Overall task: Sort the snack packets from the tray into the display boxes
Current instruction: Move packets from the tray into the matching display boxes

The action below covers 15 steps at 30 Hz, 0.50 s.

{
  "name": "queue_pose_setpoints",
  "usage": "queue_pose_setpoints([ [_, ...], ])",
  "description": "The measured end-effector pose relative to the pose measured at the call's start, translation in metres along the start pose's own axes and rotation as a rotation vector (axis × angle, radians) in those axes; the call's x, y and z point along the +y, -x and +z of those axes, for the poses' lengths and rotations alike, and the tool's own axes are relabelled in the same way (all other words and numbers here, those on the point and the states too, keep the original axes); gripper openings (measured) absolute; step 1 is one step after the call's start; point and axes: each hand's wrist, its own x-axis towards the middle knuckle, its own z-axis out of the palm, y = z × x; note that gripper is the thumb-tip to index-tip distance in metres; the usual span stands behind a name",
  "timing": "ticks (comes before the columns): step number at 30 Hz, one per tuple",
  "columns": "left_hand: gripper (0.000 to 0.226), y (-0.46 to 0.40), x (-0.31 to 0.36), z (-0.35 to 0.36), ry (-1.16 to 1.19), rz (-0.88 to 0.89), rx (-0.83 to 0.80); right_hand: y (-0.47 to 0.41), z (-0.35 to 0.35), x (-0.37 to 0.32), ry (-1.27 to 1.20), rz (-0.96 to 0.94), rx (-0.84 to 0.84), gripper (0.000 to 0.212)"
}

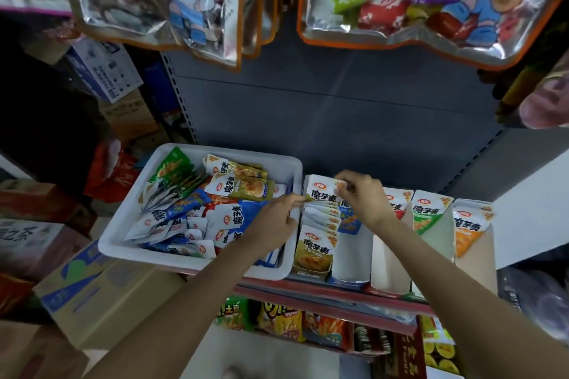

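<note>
- Where the shelf starts at the left, a white tray holds mixed snack packets.
- Left hand pinches the lower corner of a yellow packet.
- Right hand pinches its top, above the yellow display box.
- Further boxes stand rightward.
</note>
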Motion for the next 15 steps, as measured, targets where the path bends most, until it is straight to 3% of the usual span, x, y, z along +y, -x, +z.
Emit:
queue_pose_setpoints([
  [4, 0.045, 0.001, -0.002, 0.0, 0.034, -0.012, 0.013, 0.002, 0.006, -0.003, 0.337, -0.1, -0.137, 0.023],
  [8, 0.044, 0.001, -0.008, -0.004, 0.052, -0.011, 0.017, 0.0, 0.014, -0.008, 0.511, -0.129, -0.149, 0.025],
  [13, 0.04, 0.005, -0.035, -0.021, 0.004, -0.063, 0.077, 0.003, 0.015, -0.039, 0.36, -0.126, -0.006, 0.029],
  [15, 0.037, 0.005, -0.054, -0.032, -0.059, -0.096, 0.139, 0.0, 0.024, -0.057, 0.249, -0.164, -0.032, 0.029],
])
